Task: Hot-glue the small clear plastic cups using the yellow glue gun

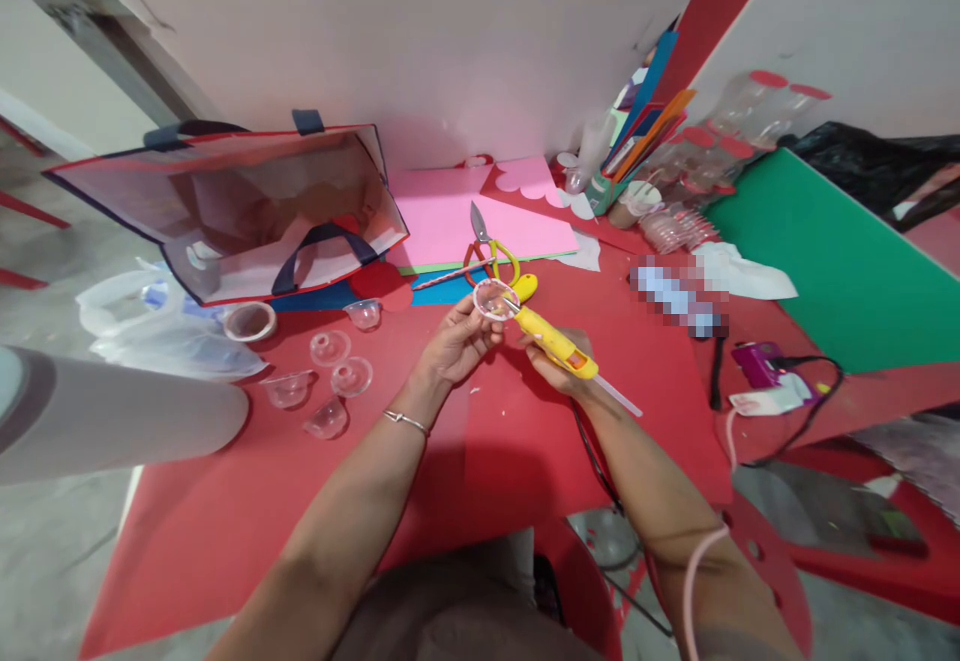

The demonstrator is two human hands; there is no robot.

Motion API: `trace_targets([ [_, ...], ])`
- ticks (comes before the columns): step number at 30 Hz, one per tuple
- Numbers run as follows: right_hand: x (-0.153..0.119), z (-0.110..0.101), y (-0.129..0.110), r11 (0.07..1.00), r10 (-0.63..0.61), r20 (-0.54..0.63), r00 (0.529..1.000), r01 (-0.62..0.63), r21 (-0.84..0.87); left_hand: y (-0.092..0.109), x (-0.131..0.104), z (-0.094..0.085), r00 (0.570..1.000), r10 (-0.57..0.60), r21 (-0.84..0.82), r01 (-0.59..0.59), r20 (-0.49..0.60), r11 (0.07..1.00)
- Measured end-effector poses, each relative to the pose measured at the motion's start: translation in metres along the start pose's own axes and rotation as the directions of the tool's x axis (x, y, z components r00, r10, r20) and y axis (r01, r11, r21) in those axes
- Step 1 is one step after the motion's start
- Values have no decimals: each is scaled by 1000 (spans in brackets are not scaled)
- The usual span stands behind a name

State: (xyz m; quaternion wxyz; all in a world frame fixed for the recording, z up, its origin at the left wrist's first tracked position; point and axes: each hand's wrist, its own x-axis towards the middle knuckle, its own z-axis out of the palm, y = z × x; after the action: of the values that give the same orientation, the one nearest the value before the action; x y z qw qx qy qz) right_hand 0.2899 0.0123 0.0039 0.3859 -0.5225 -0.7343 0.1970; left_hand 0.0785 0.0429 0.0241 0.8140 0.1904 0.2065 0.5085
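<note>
My left hand (pixel 459 343) pinches a small clear plastic dome lid (pixel 492 303), whose rim looks pink and white. Closed around a yellow hot glue gun (pixel 553 339), my right hand (pixel 559 366) holds its metal nozzle against or very near the lid's rim; I cannot tell which. A clear glue stick (pixel 621 397) sticks out of the gun's back end. Beyond my hands lie scissors (pixel 480 223) with yellow and red handles and a pink-and-white striped stick (pixel 454 274). Several clear dome lids (pixel 351 377) rest on the red table to the left.
An open shopping bag (pixel 292 211) lies at the back left, near a plastic bag (pixel 172 331) and a large pale cylinder (pixel 142 421). Pink sheets (pixel 442 206) are by the wall. To the right are a green board (pixel 840 271), clear jars (pixel 697 156) and a purple plug adapter (pixel 757 365).
</note>
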Motion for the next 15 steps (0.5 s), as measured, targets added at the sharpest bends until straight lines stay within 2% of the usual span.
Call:
trace_targets([
  [5,-1,6,3,997,-59,-66,996,62,43,0,0,-1,1000,-4,6,3,30,1000],
  [11,0,-1,1,977,-193,-51,980,197,85,-2,2,-6,1000,-18,11,18,13,1000],
  [15,1,-4,1,966,-233,-52,971,237,104,-4,3,-10,1000,-7,4,7,17,1000],
])
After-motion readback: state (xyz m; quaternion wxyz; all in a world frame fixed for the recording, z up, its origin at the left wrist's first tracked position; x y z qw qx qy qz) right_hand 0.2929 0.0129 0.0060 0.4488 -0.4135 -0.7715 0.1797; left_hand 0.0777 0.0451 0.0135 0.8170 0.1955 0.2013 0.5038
